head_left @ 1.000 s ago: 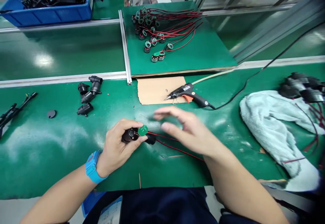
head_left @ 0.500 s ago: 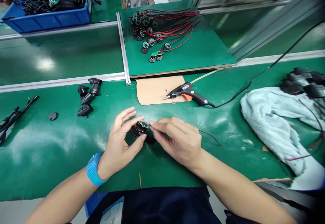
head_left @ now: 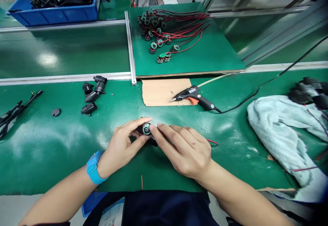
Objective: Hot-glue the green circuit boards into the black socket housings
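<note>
While the left hand (head_left: 125,143) gripped a black cylindrical part (head_left: 140,129) between thumb and fingers, the right hand (head_left: 189,148) had its fingertips at the round circuit board (head_left: 146,125) on that part's end; whether they pinched it could not be told; red wire (head_left: 213,142) lay just right of that hand; beyond both hands, a glue gun (head_left: 196,97) rested partly on cardboard (head_left: 156,92).

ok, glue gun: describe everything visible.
Black, plastic-looking glue gun with a pale label, orange trigger and metallic tip pointing left. It lies on its side, nose over the cardboard, handle over the green bench. A pale stick extends behind it; a black cord leaves the handle. Neither the left hand nor the right hand touches it; power state doesn't show.
</note>
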The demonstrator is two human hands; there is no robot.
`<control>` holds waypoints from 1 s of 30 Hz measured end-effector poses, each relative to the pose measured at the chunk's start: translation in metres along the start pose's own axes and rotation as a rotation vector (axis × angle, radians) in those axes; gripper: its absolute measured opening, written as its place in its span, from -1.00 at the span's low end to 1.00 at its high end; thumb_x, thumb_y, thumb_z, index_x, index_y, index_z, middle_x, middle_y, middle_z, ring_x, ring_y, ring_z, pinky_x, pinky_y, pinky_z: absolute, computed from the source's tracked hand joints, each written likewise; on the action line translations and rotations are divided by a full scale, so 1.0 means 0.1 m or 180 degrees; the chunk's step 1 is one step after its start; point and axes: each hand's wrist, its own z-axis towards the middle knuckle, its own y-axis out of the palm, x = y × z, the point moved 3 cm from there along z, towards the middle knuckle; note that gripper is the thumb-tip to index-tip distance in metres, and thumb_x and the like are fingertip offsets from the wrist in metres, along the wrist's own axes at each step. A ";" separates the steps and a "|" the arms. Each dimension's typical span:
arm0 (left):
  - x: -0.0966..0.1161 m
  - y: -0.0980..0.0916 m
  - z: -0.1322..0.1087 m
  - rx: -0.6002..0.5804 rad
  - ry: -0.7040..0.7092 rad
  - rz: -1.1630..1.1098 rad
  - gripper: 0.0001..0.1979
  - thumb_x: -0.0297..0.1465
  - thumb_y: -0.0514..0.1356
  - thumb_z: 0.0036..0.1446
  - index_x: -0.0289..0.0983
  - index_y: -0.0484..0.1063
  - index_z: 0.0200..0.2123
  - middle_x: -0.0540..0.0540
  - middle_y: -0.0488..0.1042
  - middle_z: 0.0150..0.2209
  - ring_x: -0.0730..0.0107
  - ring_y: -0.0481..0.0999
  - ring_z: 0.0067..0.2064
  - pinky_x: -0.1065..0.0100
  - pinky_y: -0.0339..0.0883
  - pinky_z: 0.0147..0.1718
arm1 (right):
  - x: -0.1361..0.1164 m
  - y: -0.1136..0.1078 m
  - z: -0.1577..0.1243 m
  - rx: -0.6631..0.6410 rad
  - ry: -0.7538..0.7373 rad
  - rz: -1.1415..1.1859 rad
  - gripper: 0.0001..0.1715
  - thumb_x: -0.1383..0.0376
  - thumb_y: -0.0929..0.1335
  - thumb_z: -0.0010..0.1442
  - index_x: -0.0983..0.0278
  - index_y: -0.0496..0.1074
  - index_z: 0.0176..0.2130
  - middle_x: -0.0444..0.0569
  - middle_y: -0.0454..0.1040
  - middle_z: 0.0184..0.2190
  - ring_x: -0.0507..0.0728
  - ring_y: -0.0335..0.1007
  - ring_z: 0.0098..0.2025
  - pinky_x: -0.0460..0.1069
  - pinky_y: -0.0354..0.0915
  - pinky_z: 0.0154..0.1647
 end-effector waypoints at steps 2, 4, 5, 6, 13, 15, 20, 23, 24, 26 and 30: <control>0.02 0.00 0.00 0.0019 -0.0038 -0.0078 -0.57 -0.34 0.27 0.28 -0.08 0.43 0.21 -0.03 0.56 0.06 0.48 0.57 -0.23 0.45 0.48 -0.24 | -0.05 0.00 0.02 -0.0045 -0.0077 -0.0167 -0.76 0.46 0.40 0.27 0.45 0.59 -0.07 0.09 0.66 -0.22 0.15 0.53 -0.29 0.05 0.32 -0.32; 0.03 0.00 0.01 0.0088 -0.0090 -0.0180 -0.63 -0.30 0.24 0.30 -0.13 0.46 0.16 -0.05 0.58 0.01 0.48 0.55 -0.27 0.46 0.45 -0.30 | -0.08 0.01 0.03 -0.0056 -0.0122 -0.0267 -0.77 0.44 0.42 0.26 0.46 0.59 -0.08 0.08 0.66 -0.23 0.13 0.52 -0.31 0.05 0.32 -0.33; 0.03 0.00 0.02 0.0130 -0.0109 -0.0237 -0.67 -0.30 0.22 0.32 -0.15 0.47 0.13 -0.06 0.59 -0.03 0.47 0.54 -0.28 0.45 0.44 -0.30 | -0.08 0.02 0.03 -0.0057 -0.0124 -0.0250 -0.78 0.44 0.42 0.26 0.45 0.58 -0.08 0.07 0.66 -0.23 0.13 0.52 -0.30 0.05 0.32 -0.34; 0.02 -0.01 0.03 0.0178 -0.0112 -0.0301 -0.71 -0.31 0.21 0.33 -0.17 0.49 0.09 -0.06 0.59 -0.06 0.46 0.54 -0.27 0.44 0.44 -0.27 | -0.08 0.02 0.03 -0.0073 -0.0084 -0.0159 -0.76 0.43 0.41 0.28 0.45 0.57 -0.05 0.06 0.66 -0.21 0.13 0.53 -0.29 0.04 0.33 -0.33; -0.03 -0.01 0.05 0.0369 -0.0118 -0.0423 -0.75 -0.36 0.17 0.33 -0.23 0.42 0.05 -0.12 0.53 -0.09 0.37 0.52 -0.18 0.37 0.43 -0.20 | 0.02 0.00 0.00 -0.0163 0.0981 0.0874 -0.57 0.44 0.43 0.28 0.22 0.41 0.12 -0.13 0.65 -0.31 0.01 0.51 -0.42 -0.08 0.42 -0.28; -0.04 -0.01 0.04 0.0385 -0.0061 -0.0422 -0.71 -0.38 0.17 0.33 -0.21 0.35 0.10 -0.15 0.50 -0.01 0.35 0.52 -0.11 0.34 0.45 -0.12 | -0.02 -0.02 0.00 -0.0163 0.0983 0.1074 -0.57 0.45 0.43 0.27 0.21 0.39 0.10 -0.17 0.64 -0.33 0.01 0.50 -0.46 -0.08 0.43 -0.32; -0.07 0.00 0.06 0.0355 0.0021 -0.0267 -0.48 -0.42 0.17 0.30 -0.20 0.11 0.27 -0.20 0.47 0.06 0.37 0.53 -0.08 0.32 0.46 -0.06 | -0.02 -0.06 -0.03 -0.0528 0.0965 0.1592 -0.58 0.42 0.41 0.31 0.24 0.35 0.13 -0.15 0.65 -0.23 -0.02 0.56 -0.39 -0.11 0.46 -0.28; -0.10 0.01 0.11 0.0436 0.0090 0.0267 -0.35 -0.43 0.18 0.27 -0.18 0.02 0.35 -0.18 0.48 0.07 0.33 0.56 -0.06 0.27 0.46 -0.03 | 0.15 -0.13 -0.05 -0.0813 0.1227 0.1831 -0.62 0.25 0.41 0.34 0.22 0.37 0.12 -0.10 0.64 -0.16 0.04 0.60 -0.26 -0.08 0.49 -0.21; -0.10 0.02 0.12 0.0461 0.0129 0.0461 -0.31 -0.43 0.19 0.26 -0.17 -0.02 0.38 -0.19 0.48 0.08 0.31 0.57 -0.05 0.24 0.45 -0.01 | 0.23 -0.15 -0.06 -0.0781 0.1342 0.1781 -0.61 0.20 0.41 0.33 0.21 0.38 0.11 -0.10 0.64 -0.17 0.06 0.61 -0.25 -0.06 0.50 -0.19; -0.09 0.04 0.15 0.0408 0.0180 0.0872 -0.27 -0.40 0.19 0.28 -0.17 -0.06 0.41 -0.21 0.50 0.11 0.25 0.59 -0.03 0.20 0.45 0.01 | 0.44 -0.19 -0.05 -0.0577 0.1483 0.1522 -0.63 0.17 0.43 0.31 0.20 0.42 0.07 -0.08 0.64 -0.21 0.10 0.61 -0.24 -0.02 0.50 -0.16; -0.01 0.03 0.18 -0.0128 0.0471 0.1838 -0.27 -0.09 0.18 0.33 -0.20 0.00 0.42 -0.27 0.47 0.21 0.03 0.53 0.14 0.09 0.42 0.05 | 0.92 -0.05 -0.01 -0.0393 0.1295 0.1002 -0.79 0.18 0.42 0.31 0.21 0.51 -0.07 -0.05 0.65 -0.21 0.15 0.60 -0.23 0.05 0.47 -0.16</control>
